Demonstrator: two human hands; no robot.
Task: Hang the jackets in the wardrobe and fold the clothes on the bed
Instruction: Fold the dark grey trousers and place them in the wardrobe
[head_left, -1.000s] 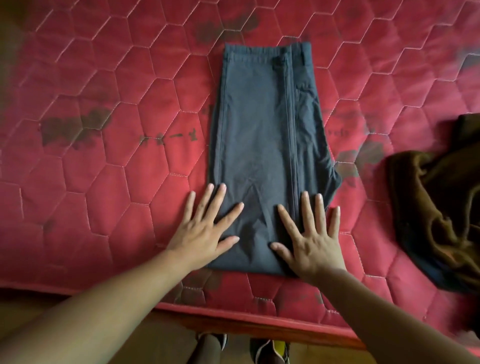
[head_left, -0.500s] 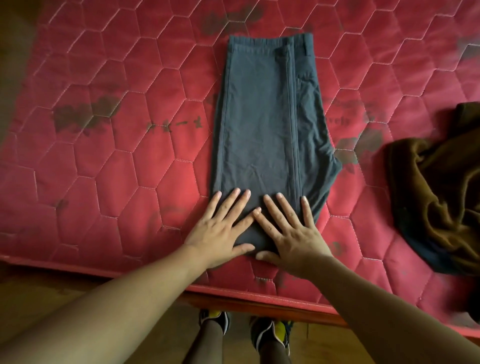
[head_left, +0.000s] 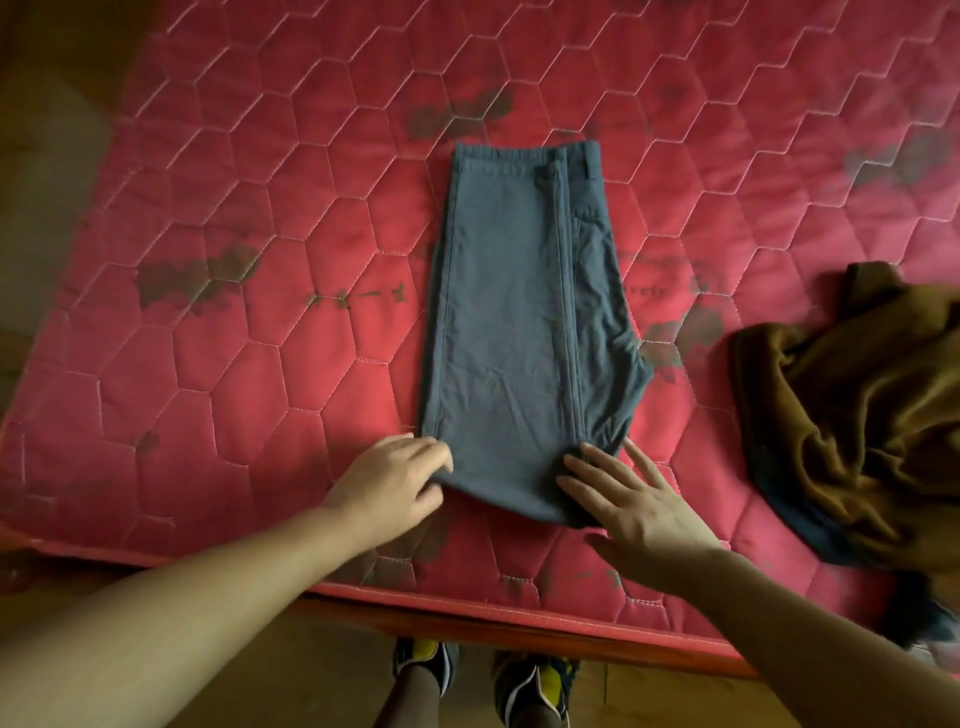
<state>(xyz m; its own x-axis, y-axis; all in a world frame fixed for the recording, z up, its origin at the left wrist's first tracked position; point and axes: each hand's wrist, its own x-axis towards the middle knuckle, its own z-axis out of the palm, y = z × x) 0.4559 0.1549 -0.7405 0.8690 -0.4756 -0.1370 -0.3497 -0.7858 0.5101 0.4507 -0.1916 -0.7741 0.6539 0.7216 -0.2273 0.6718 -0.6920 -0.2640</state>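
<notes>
Grey-blue trousers (head_left: 509, 322) lie folded into a long strip on the red quilted mattress (head_left: 234, 364), waistband at the far end. My left hand (head_left: 387, 488) is at the near left corner, fingers curled around the fabric's edge. At the near right corner my right hand (head_left: 639, 509) lies palm down with fingers spread, their tips touching the fold. The near edge of the trousers bulges up slightly between the two hands.
A crumpled brown garment (head_left: 872, 415) lies in a heap on the right side of the mattress. The bed's wooden front edge (head_left: 467, 618) runs just below my hands. My shoes (head_left: 421, 665) stand on the floor beneath it.
Both hands were pressed flat side by side on the trousers' near end. They have moved apart to its two near corners, and the left hand's fingers have curled around the edge.
</notes>
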